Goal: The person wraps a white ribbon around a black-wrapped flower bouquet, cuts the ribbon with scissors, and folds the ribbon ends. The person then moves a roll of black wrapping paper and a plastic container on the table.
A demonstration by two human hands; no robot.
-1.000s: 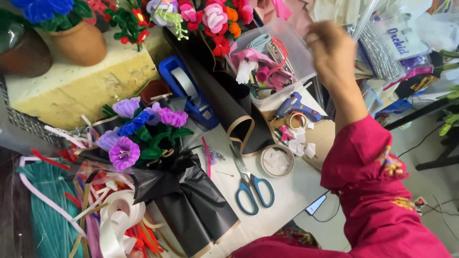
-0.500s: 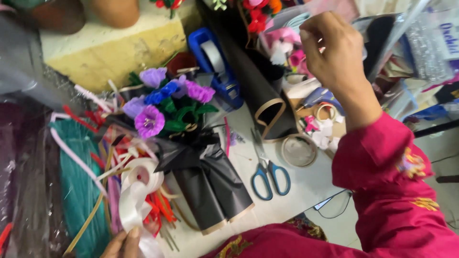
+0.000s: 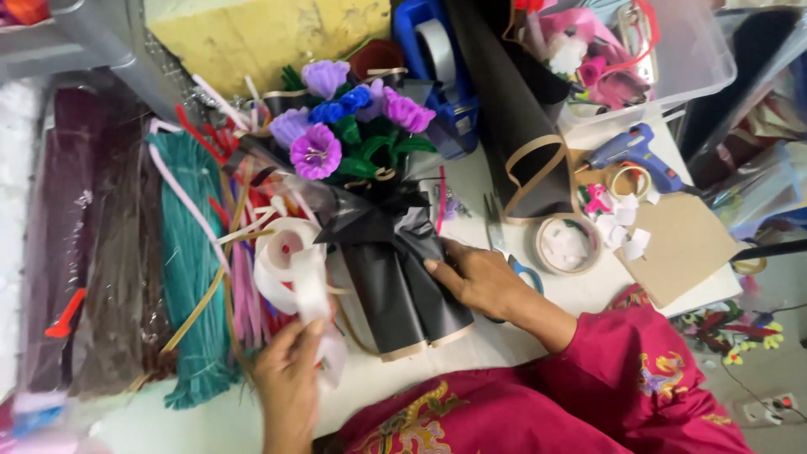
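Note:
A bouquet of purple and blue flowers wrapped in black paper lies on the white table, tied at the neck. My right hand rests on the right side of the black wrap, thumb pressing the paper. My left hand grips the loose end of a white ribbon that runs from its roll just left of the wrap. Blue-handled scissors lie partly under my right hand.
Bundles of teal, brown and mixed pipe cleaners lie at left. A roll of black paper, a tape ring, a blue glue gun, a brown card and a clear bin sit at right.
My right hand came down from the raised position near the bin onto the black wrap. My left hand rose into view and took hold of the white ribbon. The view shifted left.

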